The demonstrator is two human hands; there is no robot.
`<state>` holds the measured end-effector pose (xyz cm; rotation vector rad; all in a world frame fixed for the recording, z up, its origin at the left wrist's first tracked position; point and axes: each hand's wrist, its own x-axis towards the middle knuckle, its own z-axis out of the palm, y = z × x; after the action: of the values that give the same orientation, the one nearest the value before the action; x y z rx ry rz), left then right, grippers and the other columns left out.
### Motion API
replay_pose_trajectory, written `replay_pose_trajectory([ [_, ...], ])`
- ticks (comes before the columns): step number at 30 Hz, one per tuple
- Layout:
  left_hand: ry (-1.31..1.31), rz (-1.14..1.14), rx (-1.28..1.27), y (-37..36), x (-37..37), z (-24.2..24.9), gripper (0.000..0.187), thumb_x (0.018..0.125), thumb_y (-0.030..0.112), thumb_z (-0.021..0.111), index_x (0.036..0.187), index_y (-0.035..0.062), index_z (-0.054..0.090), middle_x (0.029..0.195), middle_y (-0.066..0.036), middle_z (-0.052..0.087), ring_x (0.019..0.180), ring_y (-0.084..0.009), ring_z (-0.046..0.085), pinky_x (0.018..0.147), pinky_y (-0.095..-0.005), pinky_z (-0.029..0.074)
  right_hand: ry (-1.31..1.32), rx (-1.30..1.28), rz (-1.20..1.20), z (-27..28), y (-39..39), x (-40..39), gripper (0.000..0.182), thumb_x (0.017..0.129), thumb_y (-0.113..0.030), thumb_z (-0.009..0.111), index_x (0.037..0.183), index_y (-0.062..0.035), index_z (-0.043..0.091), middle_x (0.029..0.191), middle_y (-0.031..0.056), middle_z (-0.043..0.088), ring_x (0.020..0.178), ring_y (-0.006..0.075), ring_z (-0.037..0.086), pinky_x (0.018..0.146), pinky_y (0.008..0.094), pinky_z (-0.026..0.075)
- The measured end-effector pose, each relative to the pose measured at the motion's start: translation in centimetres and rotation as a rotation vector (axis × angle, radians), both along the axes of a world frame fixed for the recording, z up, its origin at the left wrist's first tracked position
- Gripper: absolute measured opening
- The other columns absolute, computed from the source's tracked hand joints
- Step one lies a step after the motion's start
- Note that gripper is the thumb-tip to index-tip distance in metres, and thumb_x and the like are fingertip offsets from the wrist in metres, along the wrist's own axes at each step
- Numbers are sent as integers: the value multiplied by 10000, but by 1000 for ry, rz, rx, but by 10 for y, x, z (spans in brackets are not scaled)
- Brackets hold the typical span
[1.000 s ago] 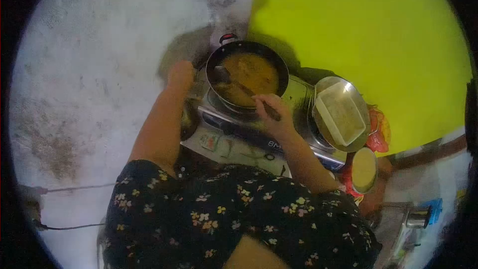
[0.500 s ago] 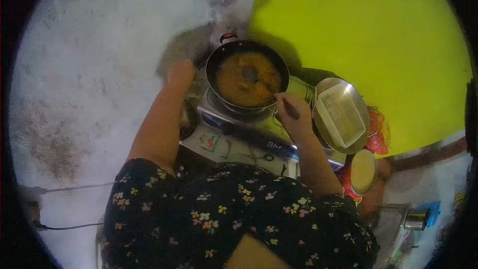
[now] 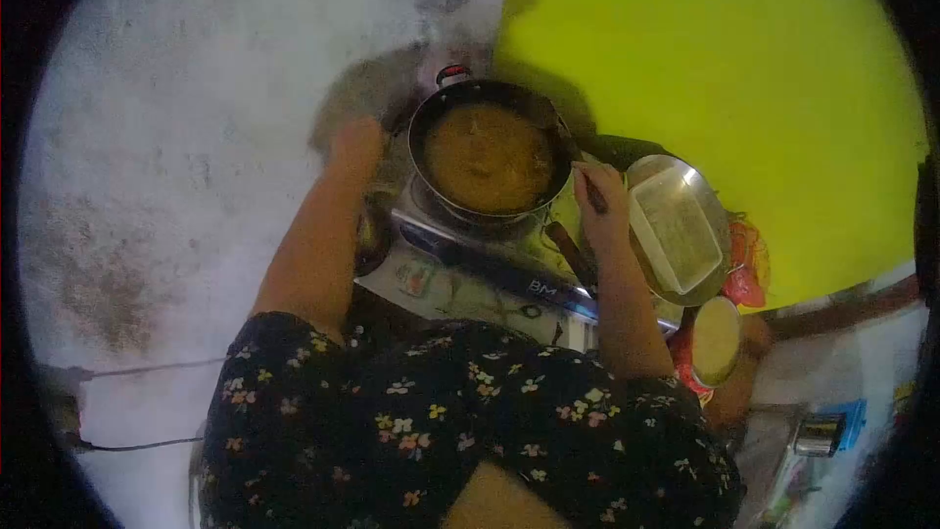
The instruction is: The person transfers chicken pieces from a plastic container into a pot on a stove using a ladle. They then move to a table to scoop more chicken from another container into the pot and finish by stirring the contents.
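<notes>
A dark wok (image 3: 490,152) with brownish-orange food in liquid sits on a gas stove (image 3: 504,269). My right hand (image 3: 601,198) is closed round the dark handle of a cooking utensil (image 3: 565,137), whose upper part lies at the wok's right rim. Another brown handle (image 3: 568,247) crosses the stove below that hand. My left hand (image 3: 356,144) is at the wok's left side, its fingers blurred and dim, so what they hold is hidden.
Right of the stove stands a metal pan (image 3: 641,176) with a pale rectangular container (image 3: 681,230) in it. A round pale-topped tub (image 3: 716,341) and red plastic (image 3: 746,274) are beyond. Walls rise behind the stove and at left.
My right hand has moved right and slightly up with the utensil, which has left the middle of the food for the wok's right rim. My left hand has hardly moved.
</notes>
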<state>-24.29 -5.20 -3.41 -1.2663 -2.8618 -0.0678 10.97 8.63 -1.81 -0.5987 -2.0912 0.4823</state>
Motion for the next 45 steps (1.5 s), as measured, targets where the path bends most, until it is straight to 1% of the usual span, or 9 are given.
replay_pose_trajectory([
  [4, 80, -63, 42, -3, -13, -16, 190, 822, 106, 555, 974, 71, 663, 947, -178, 673, 958, -348, 643, 820, -460, 507, 101, 4, 27, -28, 4, -5, 138, 903, -98, 606, 992, -4, 653, 840, 110, 623, 734, 217, 609, 656, 308, 476],
  [10, 67, -70, 61, -9, -10, -14, 192, 813, 135, 572, 967, 72, 668, 935, -178, 672, 916, -351, 652, 778, -460, 519, 317, -822, -36, -36, 8, -1, 186, 933, -154, 564, 963, -6, 673, 683, 30, 584, 610, 111, 557, 572, 258, 444],
  [13, 39, -12, 34, -1, -12, -12, 172, 808, 142, 588, 936, 66, 674, 938, -183, 672, 906, -359, 654, 763, -461, 522, 375, -912, -49, -39, 15, 2, 204, 932, -169, 554, 953, -9, 679, 652, 40, 580, 576, 106, 541, 547, 253, 441],
  [16, 51, -79, 73, -8, 1, 1, 182, 821, 77, 558, 931, 7, 685, 960, -208, 673, 909, -366, 661, 762, -458, 534, 381, -938, -87, -32, 10, 3, 227, 935, -179, 544, 933, 6, 676, 635, 47, 575, 555, 108, 535, 545, 253, 449],
  [22, 22, -98, 68, -9, 2, 7, 178, 810, 122, 597, 914, 12, 689, 939, -217, 674, 883, -373, 663, 748, -463, 531, 447, -1010, -134, -27, 11, 7, 247, 929, -192, 539, 903, 16, 668, 642, 66, 586, 544, 115, 534, 529, 267, 433],
  [28, 15, -32, 69, -1, -6, -3, 146, 812, 115, 558, 891, 60, 668, 927, -185, 663, 910, -371, 640, 770, -475, 514, 450, -976, -164, -14, 5, 9, 255, 930, -194, 529, 903, 20, 665, 663, 79, 603, 546, 119, 539, 525, 271, 425],
  [32, 82, -67, 71, 1, -18, -22, 156, 811, 109, 557, 910, 59, 667, 931, -188, 664, 917, -364, 642, 777, -469, 515, 446, -949, -131, -21, 10, 12, 253, 930, -207, 538, 916, 10, 669, 663, 74, 603, 553, 120, 544, 526, 274, 429],
  [40, -5, -44, 13, -4, -10, -7, 141, 804, 90, 570, 898, 52, 668, 939, -192, 667, 911, -366, 648, 778, -464, 518, 430, -915, -116, -20, 11, 12, 251, 934, -202, 531, 929, 3, 677, 666, 67, 604, 556, 116, 545, 534, 263, 437],
  [45, 65, -55, 72, -5, -9, -9, 133, 800, 79, 574, 891, 45, 665, 926, -189, 668, 897, -360, 655, 765, -461, 525, 468, -864, -43, -10, 6, 12, 248, 940, -188, 527, 922, 8, 678, 665, 63, 597, 557, 111, 540, 541, 260, 443],
])
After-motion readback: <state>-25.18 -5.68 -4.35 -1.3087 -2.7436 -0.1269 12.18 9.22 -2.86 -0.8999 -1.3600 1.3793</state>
